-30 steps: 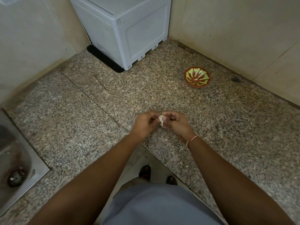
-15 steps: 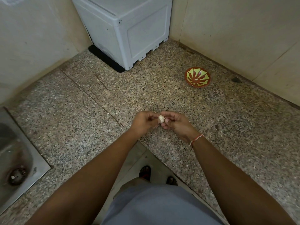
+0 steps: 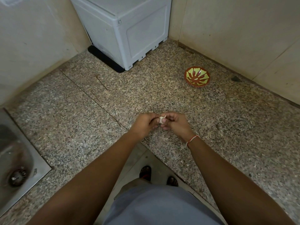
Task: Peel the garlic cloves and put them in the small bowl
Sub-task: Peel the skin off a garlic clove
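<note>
Steel comes first at the far left: a sunken stainless steel sink (image 3: 19, 159) with a dark round drain, its rim set flush into the speckled brown granite counter (image 3: 73, 120). Further along, a pale grey plastic appliance box (image 3: 129, 30) stands in the back corner on a black mat, well apart from the work.

Over the counter's front edge, the left hand (image 3: 145, 123) and the right hand (image 3: 176, 123) meet, fingers of both curled and pinching one small whitish garlic clove (image 3: 162, 119) between their tips. A curl of papery skin stands up from the clove, so the peeling looks under way rather than done. Holding it at the fingertips, close to the body, probably lets the thumbs work the skin loose while both hands steady it. The right wrist wears a red and white thread band (image 3: 192, 138).

Back and to the right, the small round red bowl with a green leaf pattern (image 3: 197, 76) sits near the wall corner; I cannot see any cloves in it. Bare granite lies between the hands and the bowl, giving open room for a reach forward and right. The near counter edge drops to the floor, so loose skin or a slipped clove could fall there.
</note>
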